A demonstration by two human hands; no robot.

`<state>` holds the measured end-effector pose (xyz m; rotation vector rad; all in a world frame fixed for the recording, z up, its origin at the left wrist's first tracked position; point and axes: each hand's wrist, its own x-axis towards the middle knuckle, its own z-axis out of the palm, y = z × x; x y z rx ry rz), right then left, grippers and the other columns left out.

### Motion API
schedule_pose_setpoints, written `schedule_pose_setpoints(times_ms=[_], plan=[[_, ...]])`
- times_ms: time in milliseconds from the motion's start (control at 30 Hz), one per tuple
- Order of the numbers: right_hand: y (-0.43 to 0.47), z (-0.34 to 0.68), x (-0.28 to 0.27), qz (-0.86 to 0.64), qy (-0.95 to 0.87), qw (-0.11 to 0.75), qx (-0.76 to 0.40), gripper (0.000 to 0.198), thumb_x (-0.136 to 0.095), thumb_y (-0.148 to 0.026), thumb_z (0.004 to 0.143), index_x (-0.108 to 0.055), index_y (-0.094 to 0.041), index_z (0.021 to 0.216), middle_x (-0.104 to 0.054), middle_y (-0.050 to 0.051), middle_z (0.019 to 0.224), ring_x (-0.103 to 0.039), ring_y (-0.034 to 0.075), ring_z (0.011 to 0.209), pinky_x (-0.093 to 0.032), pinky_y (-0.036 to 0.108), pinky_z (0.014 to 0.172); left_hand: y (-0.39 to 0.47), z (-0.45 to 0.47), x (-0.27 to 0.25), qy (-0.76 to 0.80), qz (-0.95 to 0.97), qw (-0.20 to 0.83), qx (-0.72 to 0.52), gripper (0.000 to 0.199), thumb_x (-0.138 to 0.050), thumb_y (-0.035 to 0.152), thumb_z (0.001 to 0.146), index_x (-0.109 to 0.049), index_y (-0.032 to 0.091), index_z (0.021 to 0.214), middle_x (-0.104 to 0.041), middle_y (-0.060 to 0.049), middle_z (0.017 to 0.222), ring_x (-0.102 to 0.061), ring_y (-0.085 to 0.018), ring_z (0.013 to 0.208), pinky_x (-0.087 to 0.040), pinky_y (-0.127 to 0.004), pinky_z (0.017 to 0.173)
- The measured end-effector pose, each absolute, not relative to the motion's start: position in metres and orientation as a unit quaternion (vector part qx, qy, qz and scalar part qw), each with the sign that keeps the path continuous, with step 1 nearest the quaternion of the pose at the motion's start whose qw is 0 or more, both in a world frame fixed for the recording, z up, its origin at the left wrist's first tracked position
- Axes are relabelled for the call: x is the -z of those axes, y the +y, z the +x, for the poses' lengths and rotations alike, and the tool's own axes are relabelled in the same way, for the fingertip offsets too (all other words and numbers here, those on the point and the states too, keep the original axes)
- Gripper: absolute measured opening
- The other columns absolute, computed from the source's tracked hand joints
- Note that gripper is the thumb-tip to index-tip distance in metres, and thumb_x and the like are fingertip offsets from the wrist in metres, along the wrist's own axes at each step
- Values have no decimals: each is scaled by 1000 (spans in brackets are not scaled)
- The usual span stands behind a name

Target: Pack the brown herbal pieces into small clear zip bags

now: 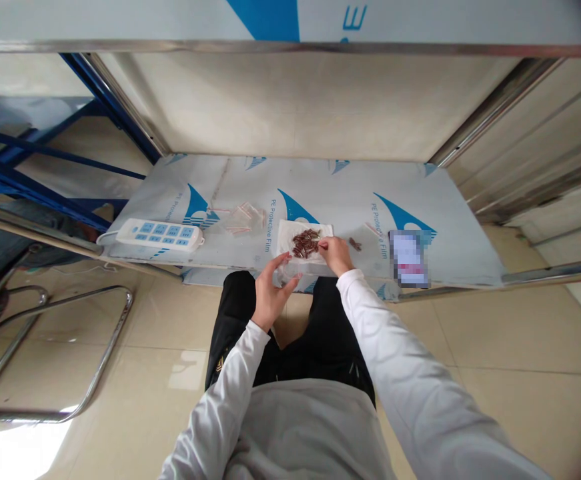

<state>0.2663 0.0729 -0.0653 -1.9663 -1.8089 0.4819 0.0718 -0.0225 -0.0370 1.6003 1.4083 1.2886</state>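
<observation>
A heap of small dark reddish-brown pieces [306, 244] rests on a white sheet [286, 230] near the front edge of the shelf. My right hand [337, 255] is at the heap's right side, its fingertips pinched together; whatever sits between them is too small to name. At the heap's front left, my left hand [271, 293] has thumb and index finger apart around a clear plastic bag [286, 271], which it seems to hold at the edge. A few more brown pieces [355, 244] lie off the sheet, to the right of my right hand.
Several clear zip bags [244, 218] lie left of the sheet. Farther left is a white power strip [160, 235]. A phone [409, 259] with a blurred screen lies at the right front edge. An upper shelf [170, 27] overhangs. A metal-framed chair [115, 333] stands at left.
</observation>
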Motion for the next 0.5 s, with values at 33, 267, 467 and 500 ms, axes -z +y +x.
schedule_pose_setpoints(times_ms=[33,267,467,500], plan=[[72,267,61,-706,-646,226,-181,16,-63,-8,75,-75,-15,83,-76,9,85,-71,21,83,-53,30,81,-22,72,37,535,609,319,-491,48,-73,30,76,-58,22,121,-68,-8,117,-65,-23,106,-50,-38,96],[19,239,-9,-583,-613,440,-301,21,-62,-29,84,-71,-17,99,-75,7,96,-71,19,85,-58,30,79,-17,78,33,519,622,317,-493,49,-74,28,75,-58,22,120,-69,-8,115,-66,-23,105,-51,-37,95],[-10,213,-34,-510,-661,444,-326,14,-64,-22,82,-72,-21,94,-74,4,91,-70,16,76,-59,28,72,-19,84,28,510,626,310,-502,47,-73,18,71,-60,19,117,-69,-9,115,-66,-24,106,-51,-38,95],[-10,213,-33,-514,-666,438,-317,14,-64,-21,82,-72,-21,94,-74,4,90,-70,16,75,-59,28,72,-20,84,27,510,625,311,-503,47,-73,17,71,-60,19,117,-69,-9,115,-66,-24,106,-51,-38,95]])
